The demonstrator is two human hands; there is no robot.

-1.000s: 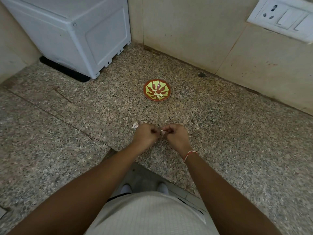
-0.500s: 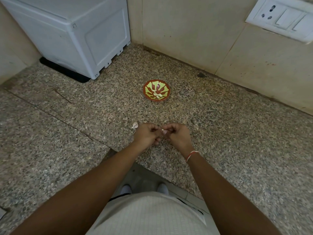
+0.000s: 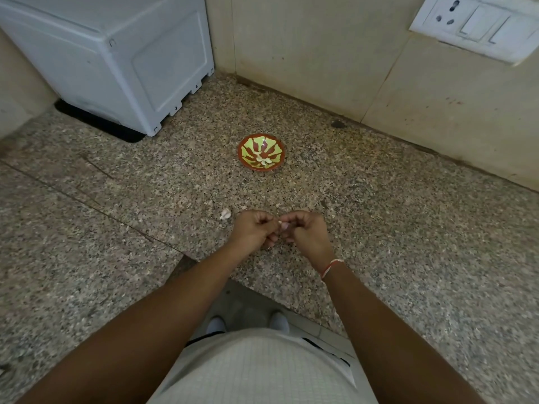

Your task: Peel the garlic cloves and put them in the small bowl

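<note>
We're pinching what's probably a garlic clove (image 3: pixel 280 222) between left hand (image 3: pixel 253 231) and right hand (image 3: pixel 306 231), fingers curled tight. It's risking slipping, landing short of the far small bowl (image 3: pixel 261 152).

The garlic clove (image 3: pixel 280 225) shows only as a small pale bit between the fingertips of the left hand (image 3: pixel 253 231) and right hand (image 3: pixel 306 233); rest is covered by curled fingers, so can't tell how much skin is on it. Beyond the clove, in the small bowl (image 3: pixel 261 152), the pale pieces are too small to count. Just left of the clove, a white scrap (image 3: pixel 225 213) on the bench (image 3: pixel 408 217): peel or clove, can't tell. Far left of the bowl, the white appliance (image 3: pixel 110 53) is cut by top and left edges. Far right of the bowl, the switch plate (image 3: pixel 478 24) is cut by top edge. Shoes below the hands are partly hidden by clothing.
</note>
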